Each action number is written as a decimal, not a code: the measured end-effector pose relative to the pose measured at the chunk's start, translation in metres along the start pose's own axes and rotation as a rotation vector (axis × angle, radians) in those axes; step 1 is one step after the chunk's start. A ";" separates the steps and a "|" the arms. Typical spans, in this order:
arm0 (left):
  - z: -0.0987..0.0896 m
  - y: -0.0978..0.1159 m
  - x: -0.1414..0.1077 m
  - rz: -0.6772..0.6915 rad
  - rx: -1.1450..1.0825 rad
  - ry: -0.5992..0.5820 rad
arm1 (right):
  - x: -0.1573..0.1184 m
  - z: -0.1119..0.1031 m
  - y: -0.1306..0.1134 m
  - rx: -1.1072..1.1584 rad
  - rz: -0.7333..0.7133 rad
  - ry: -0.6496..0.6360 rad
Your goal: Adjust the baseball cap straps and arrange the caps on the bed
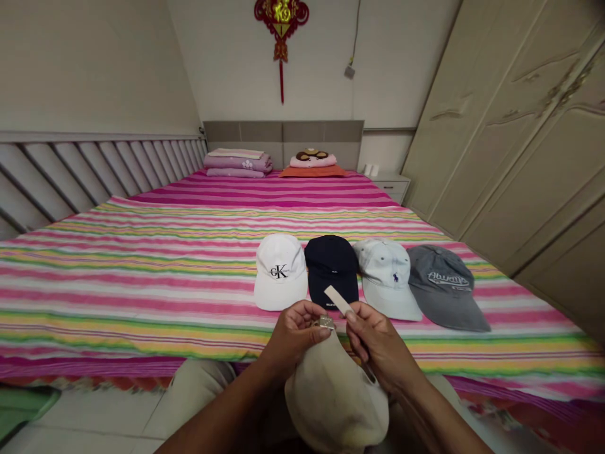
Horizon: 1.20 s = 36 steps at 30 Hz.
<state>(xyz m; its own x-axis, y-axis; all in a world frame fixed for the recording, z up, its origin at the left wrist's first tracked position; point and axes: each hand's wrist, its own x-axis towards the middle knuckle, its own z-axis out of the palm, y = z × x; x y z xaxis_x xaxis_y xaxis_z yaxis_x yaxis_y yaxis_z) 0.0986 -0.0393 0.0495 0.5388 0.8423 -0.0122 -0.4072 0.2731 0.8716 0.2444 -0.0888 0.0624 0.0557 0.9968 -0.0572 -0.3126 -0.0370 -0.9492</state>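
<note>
A beige cap hangs between my hands, just in front of the bed's near edge. My left hand pinches the metal buckle of its back strap. The loose end of the fabric strap points up and left from my right hand, held between thumb and finger. Strap and buckle are apart at their visible ends. Beyond my hands lie a white cap, a navy cap, a pale blue cap and a grey cap, side by side in a row.
The caps rest on a striped bedspread. Folded bedding and an orange pillow sit by the headboard. A wardrobe stands at the right, a slatted rail at the left. A green object is at lower left.
</note>
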 end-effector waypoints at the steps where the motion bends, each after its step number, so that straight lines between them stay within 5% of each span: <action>1: 0.000 0.001 -0.001 -0.022 -0.039 0.001 | 0.000 -0.001 -0.002 0.044 -0.004 0.025; 11: -0.001 0.004 -0.001 -0.130 -0.289 -0.035 | -0.002 -0.010 -0.012 0.130 0.084 -0.121; 26: -0.004 0.001 -0.001 -0.142 -0.303 -0.035 | -0.001 -0.006 -0.008 0.103 0.121 -0.157; 36: -0.002 0.002 -0.002 -0.085 -0.233 -0.102 | 0.002 -0.010 -0.015 -0.173 0.177 -0.185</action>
<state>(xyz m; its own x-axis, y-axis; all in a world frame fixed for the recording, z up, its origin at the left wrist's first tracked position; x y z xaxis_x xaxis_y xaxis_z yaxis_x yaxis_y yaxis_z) 0.0955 -0.0395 0.0502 0.6454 0.7636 -0.0207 -0.5094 0.4505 0.7332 0.2587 -0.0869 0.0739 -0.1638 0.9692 -0.1838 -0.1355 -0.2067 -0.9690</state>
